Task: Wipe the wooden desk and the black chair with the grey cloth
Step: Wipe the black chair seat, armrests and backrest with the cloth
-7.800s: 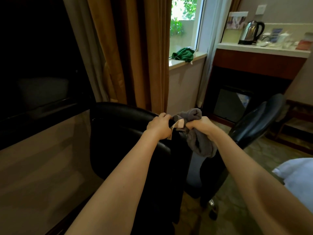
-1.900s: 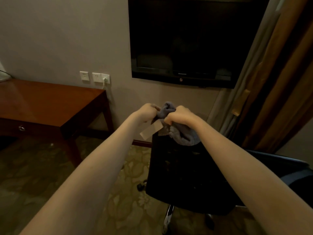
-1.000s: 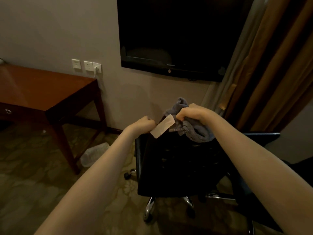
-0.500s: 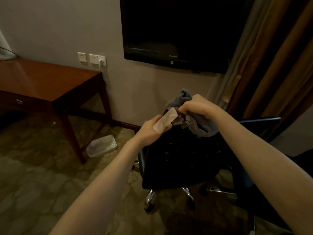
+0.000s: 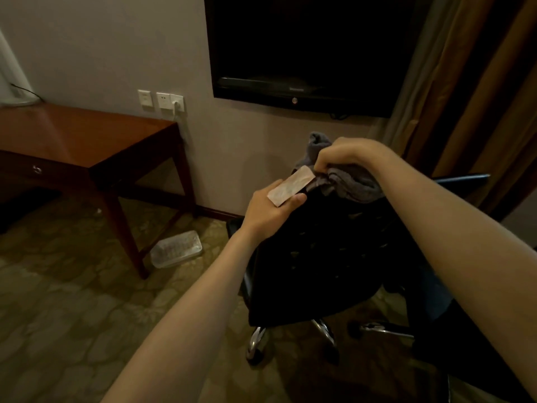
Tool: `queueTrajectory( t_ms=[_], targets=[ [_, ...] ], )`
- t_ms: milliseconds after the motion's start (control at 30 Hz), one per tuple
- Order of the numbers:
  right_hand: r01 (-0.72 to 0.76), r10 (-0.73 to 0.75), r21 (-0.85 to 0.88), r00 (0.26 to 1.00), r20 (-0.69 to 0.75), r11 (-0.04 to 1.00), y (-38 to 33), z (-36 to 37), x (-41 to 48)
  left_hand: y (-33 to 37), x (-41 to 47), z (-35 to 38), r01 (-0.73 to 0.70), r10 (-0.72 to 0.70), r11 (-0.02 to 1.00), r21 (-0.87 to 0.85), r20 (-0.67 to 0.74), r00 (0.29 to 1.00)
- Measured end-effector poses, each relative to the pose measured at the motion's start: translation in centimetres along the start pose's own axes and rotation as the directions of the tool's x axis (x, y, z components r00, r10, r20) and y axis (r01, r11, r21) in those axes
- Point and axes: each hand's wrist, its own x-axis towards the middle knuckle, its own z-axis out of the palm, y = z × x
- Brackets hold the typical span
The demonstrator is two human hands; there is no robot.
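"Well, how did the hands sit?"

"Both arms reached forward over the backrest of the black chair [image 5: 319,257]. The fingers of the right hand [image 5: 345,154] were curled tight round the bunched grey cloth [image 5: 353,186]; those of the left hand [image 5: 268,212] pinched its pale label [image 5: 290,189]."

"And around them?"

"The wooden desk [image 5: 87,135] stood well apart on the left, with a television [image 5: 305,48] on the wall behind. The cloth spilled above and below the right fingers, resting on the backrest's top."
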Motion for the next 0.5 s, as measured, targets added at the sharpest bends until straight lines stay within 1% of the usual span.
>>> queueTrajectory(
  t_ms=[67, 133, 200, 267, 333, 400, 433, 500],
  targets=[
    [0.015, -0.014, 0.012, 0.998, -0.061, 1.000, 0.8, 0.2, -0.1, -0.1, 0.0, 0.3, -0.046, 0.046, 0.998, 0.048, -0.016, 0.999],
    [0.054, -0.048, 0.023, 0.975, -0.218, 0.998, 2.2, 0.8, -0.2, -0.2, -0.1, 0.7, -0.080, 0.086, 0.991, 0.109, -0.052, 0.995],
    [0.122, -0.107, 0.010, 0.905, -0.412, 0.992, 3.5, 1.5, -0.4, -0.2, 0.0, 0.6, -0.081, 0.095, 0.985, 0.155, -0.085, 0.992],
    [0.255, -0.185, 0.040, 0.792, -0.581, 0.966, 5.6, 2.4, -0.9, -0.1, -0.3, 0.9, -0.085, 0.110, 0.971, 0.225, -0.100, 0.989],
    [0.353, -0.194, 0.063, 0.645, -0.739, 0.934, 8.0, 3.5, -1.3, 0.2, -0.5, 1.0, -0.074, 0.098, 0.966, 0.247, -0.083, 0.992],
    [0.364, -0.152, 0.049, 0.501, -0.852, 0.930, 10.1, 4.8, -1.4, 0.8, -0.5, 1.1, -0.057, 0.073, 0.964, 0.260, -0.050, 0.996],
    [0.352, -0.140, 0.030, 0.448, -0.883, 0.936, 10.9, 5.5, -1.2, 1.0, -0.3, 1.2, -0.046, 0.058, 0.961, 0.274, -0.038, 0.998],
    [0.329, -0.166, -0.048, 0.341, -0.925, 0.943, 12.4, 7.3, -1.0, 1.2, -0.4, 1.7, -0.027, 0.040, 0.953, 0.302, -0.039, 0.998]
  ],
)
